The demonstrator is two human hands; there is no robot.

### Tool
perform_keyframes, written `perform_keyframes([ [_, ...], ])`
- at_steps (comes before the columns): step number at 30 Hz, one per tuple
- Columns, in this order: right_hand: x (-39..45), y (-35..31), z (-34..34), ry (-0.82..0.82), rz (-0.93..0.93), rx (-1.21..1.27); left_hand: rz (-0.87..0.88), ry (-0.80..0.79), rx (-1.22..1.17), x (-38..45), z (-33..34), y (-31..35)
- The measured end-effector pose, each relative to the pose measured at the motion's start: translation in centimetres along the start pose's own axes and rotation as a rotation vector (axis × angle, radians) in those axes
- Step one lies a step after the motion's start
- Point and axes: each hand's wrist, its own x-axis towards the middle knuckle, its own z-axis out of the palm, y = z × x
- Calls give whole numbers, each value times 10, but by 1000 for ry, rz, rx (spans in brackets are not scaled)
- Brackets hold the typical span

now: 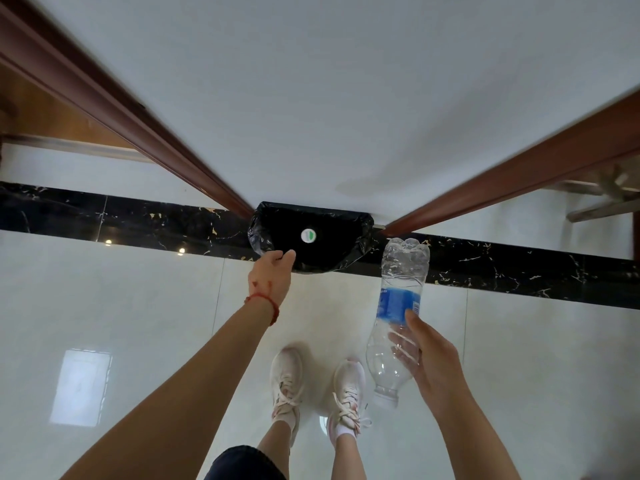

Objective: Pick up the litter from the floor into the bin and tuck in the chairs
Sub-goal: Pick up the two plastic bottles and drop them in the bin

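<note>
A black bin (332, 251) lined with a black plastic bag stands against the white wall, with a small round white and green object (308, 235) lying inside it. My left hand (272, 277) reaches down to the bin's near left rim and grips the bag edge there. My right hand (427, 362) holds an empty clear plastic bottle (398, 306) with a blue label, its base pointing toward the bin and its neck toward me. The bottle hangs in the air to the right of the bin, above the floor.
Brown wooden door frames (145, 133) run down the wall on both sides of the bin. A black marble strip (519, 271) crosses the glossy white tiled floor. My two feet in pale sneakers (287, 379) stand just short of the bin. Wooden furniture legs (602, 199) show at the far right.
</note>
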Motion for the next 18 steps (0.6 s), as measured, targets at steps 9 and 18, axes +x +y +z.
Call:
perform_keyframes([
  [9,29,14,45,24,185,-8,534,-26,673,-21,-32,-42],
  [18,60,3,102,-53,302,54,590,-31,830,-25,-49,-58],
])
